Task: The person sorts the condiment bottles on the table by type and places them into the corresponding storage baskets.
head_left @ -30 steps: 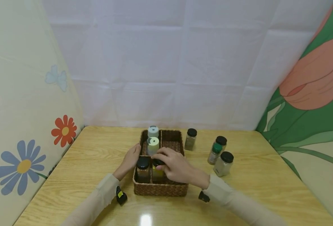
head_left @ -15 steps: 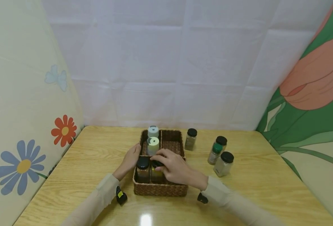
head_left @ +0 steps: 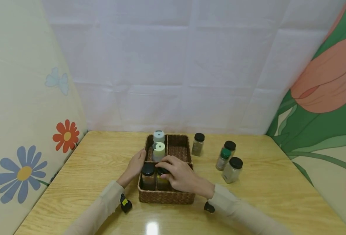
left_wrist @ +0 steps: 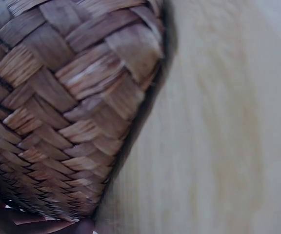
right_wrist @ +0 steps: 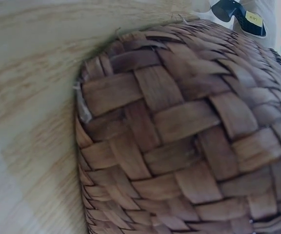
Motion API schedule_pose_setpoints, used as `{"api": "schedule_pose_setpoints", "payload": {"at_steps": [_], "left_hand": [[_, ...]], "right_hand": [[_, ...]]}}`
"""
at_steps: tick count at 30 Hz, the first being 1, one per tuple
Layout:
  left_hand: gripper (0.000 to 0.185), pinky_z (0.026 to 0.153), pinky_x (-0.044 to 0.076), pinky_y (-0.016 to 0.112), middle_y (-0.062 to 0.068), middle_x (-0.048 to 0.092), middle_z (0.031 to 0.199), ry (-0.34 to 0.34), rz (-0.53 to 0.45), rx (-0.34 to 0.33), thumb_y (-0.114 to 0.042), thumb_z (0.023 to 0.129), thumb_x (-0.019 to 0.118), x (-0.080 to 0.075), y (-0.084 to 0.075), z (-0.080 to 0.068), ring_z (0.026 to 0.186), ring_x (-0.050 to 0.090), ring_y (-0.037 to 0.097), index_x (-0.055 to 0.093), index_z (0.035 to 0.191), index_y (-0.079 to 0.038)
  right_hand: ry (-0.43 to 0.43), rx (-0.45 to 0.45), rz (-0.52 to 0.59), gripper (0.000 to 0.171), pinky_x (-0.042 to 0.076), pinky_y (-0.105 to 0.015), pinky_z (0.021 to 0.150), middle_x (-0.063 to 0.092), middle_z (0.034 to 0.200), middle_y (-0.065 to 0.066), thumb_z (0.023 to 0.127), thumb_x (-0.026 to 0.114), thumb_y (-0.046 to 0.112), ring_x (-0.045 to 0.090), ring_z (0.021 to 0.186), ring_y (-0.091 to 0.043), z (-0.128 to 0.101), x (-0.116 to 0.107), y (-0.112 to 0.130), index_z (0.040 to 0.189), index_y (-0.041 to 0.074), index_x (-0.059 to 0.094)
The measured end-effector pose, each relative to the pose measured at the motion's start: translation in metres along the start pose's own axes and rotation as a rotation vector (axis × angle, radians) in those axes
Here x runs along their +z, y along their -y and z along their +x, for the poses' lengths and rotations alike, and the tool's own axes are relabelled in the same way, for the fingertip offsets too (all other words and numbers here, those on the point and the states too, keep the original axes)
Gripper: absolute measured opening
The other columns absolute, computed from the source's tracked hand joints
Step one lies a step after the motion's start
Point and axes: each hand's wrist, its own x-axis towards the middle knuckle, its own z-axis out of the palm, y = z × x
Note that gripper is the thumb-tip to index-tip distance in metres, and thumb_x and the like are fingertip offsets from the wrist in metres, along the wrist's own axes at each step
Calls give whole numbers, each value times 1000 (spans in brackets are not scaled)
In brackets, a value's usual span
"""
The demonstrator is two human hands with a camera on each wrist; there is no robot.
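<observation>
Under the right hand (head_left: 182, 176), the yellow jar (head_left: 162, 180) stands gripped.

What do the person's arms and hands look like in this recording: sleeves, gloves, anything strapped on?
Both arms wear long, close-fitting pale beige sleeves reaching the wrists. The left hand and right hand are bare, with no gloves and no rings that can be made out. A small black device sits under each wrist; the left wrist device carries a yellow label, while the right wrist device looks plain black.
</observation>
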Motion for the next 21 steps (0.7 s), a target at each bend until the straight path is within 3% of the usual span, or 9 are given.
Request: {"api": "schedule_pose_setpoints", "payload": {"at_steps": [21], "left_hand": [[52, 114, 26, 56, 34, 34, 149, 9, -13, -22, -23, 111, 29, 0, -1, -1, 139, 30, 47, 33, 145, 16]], "right_hand": [[55, 39, 34, 33, 52, -31, 84, 57, 124, -6, 97, 66, 22, 58, 107, -17, -2, -1, 0, 128, 10, 64]]}}
